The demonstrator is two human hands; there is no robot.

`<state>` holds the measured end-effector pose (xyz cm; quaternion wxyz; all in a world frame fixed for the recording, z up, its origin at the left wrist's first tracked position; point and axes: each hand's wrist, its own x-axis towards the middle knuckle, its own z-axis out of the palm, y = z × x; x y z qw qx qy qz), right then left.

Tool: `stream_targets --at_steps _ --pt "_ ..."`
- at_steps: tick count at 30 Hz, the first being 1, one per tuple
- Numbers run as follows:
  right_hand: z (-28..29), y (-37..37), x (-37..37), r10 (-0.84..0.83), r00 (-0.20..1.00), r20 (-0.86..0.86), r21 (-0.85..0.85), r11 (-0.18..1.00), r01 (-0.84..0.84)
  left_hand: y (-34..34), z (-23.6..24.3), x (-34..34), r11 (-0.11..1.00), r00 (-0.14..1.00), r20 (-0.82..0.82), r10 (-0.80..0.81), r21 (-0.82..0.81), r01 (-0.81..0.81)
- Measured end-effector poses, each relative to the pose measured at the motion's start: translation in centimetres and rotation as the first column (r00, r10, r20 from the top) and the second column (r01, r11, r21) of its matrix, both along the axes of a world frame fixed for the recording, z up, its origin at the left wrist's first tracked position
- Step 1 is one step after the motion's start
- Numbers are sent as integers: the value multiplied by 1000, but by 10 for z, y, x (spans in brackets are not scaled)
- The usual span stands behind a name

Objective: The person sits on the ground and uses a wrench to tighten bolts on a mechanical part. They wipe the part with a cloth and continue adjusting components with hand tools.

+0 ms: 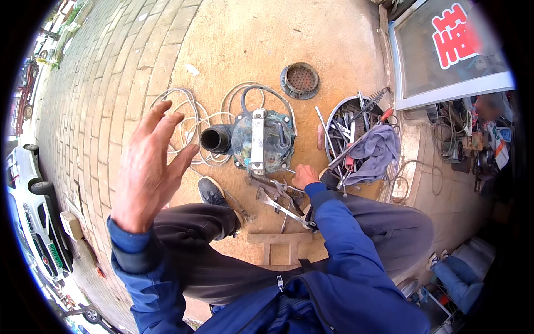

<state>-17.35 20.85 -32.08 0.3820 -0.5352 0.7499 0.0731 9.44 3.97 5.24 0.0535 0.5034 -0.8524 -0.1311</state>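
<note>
My left hand (150,167) is raised at the left with its fingers apart, holding nothing. Between my feet and the tool basin stands a grimy green-blue pump (275,139) with a pale metal bar handle (258,139) across its top. Its dark round outlet (216,139) points left, towards my raised hand. At the pump's near right edge, my right hand (305,177) is low with its fingers curled. A thin shaft seems to show by the fingertips, but what they grip is mostly hidden. Just below lie an adjustable wrench (278,204) and other metal tools.
A round basin of tools (347,125) with a grey-purple rag (375,150) stands to the right. Beyond the pump lies a round perforated strainer (301,79). Pale cable (192,111) loops left of the pump. A glass door (445,50) stands far right; parked cars line the left.
</note>
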Motion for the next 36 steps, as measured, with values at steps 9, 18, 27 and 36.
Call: stream_targets --at_steps 9,18,27,36 --pt "146 -11 -26 -90 995 -45 5 996 90 -11 -22 -27 961 944 -185 -275 -8 278" --pt "431 -48 -64 207 928 -311 -672 642 -369 -2 -59 -42 912 925 -67 -373 157 379" --pt "471 -101 -34 424 783 -456 -698 375 -610 -1 -53 -53 905 920 -85 -382 167 391" --pt "466 -119 -27 460 763 -455 -717 320 -620 -5 -47 -57 905 918 -65 -390 158 396"
